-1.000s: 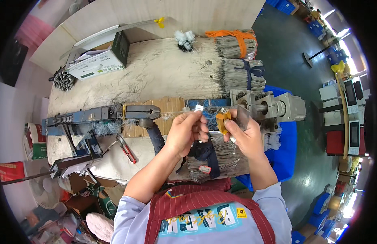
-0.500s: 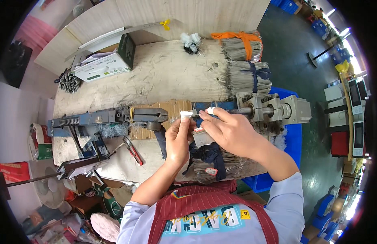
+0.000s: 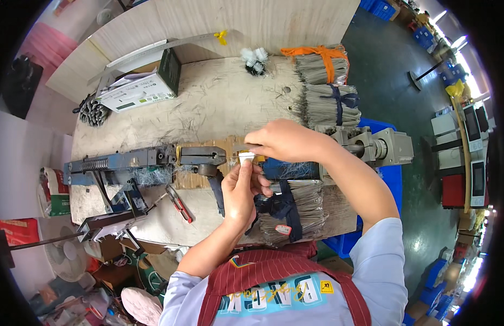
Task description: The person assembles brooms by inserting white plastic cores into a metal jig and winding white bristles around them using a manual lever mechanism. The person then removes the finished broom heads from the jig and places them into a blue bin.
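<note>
Between the thumb and fingers of my left hand (image 3: 242,187) is a small white piece (image 3: 246,156), perhaps a tuft of bristles. My right hand (image 3: 284,140) reaches over it, pinching a flat grey metal piece (image 3: 242,146) seen nearly edge-on. That piece lies close above the white one; whether they touch I cannot tell. Left of my hands, the dark metal jaws (image 3: 203,156) of a bench fixture point toward them. Below my right forearm, a bundle of thin metal wires (image 3: 303,209) tied with dark cloth lies at the bench's near edge.
Farther back are wire bundles, one with an orange tie (image 3: 325,60), one with a dark tie (image 3: 344,100). White bristle pieces (image 3: 254,61) and an open carton (image 3: 140,89) stand behind. Red-handled pliers (image 3: 178,204) lie at front left; a shaft mount (image 3: 385,146) is at right.
My right hand has moved left and up, bringing the flat metal piece from below the hands to just above the white piece. My left hand has stayed nearly in place.
</note>
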Demonstrator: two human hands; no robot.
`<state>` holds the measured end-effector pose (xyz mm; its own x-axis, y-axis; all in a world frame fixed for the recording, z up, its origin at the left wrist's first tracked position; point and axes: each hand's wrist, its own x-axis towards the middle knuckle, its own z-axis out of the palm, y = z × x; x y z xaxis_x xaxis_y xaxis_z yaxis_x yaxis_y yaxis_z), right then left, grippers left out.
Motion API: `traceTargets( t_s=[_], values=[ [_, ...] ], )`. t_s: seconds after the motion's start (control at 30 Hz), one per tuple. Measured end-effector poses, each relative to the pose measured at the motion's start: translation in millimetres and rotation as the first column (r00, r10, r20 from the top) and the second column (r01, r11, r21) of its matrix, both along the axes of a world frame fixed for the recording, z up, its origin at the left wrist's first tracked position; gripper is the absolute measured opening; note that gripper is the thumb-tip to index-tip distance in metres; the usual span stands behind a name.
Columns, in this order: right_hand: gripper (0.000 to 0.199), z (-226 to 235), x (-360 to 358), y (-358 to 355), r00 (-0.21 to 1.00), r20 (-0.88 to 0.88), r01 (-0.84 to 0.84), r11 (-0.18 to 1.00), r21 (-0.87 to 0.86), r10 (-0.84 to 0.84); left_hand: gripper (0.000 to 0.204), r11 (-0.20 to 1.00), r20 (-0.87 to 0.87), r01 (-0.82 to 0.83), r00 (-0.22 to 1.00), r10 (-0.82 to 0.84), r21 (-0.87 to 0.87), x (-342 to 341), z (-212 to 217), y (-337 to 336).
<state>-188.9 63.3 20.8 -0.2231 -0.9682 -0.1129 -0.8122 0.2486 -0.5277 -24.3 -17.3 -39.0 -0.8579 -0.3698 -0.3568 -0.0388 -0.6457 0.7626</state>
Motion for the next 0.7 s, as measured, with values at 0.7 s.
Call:
traceTargets(
  t_s=[0.7],
  values=[
    [0.031,44.9,-1.0,32.6,0.9,0.253,0.356,0.933,0.046,-0.356,0.065,0.836,-0.144,0.089,0.99,-0.012,0.542,13.4,36.1,-28.9]
  ],
)
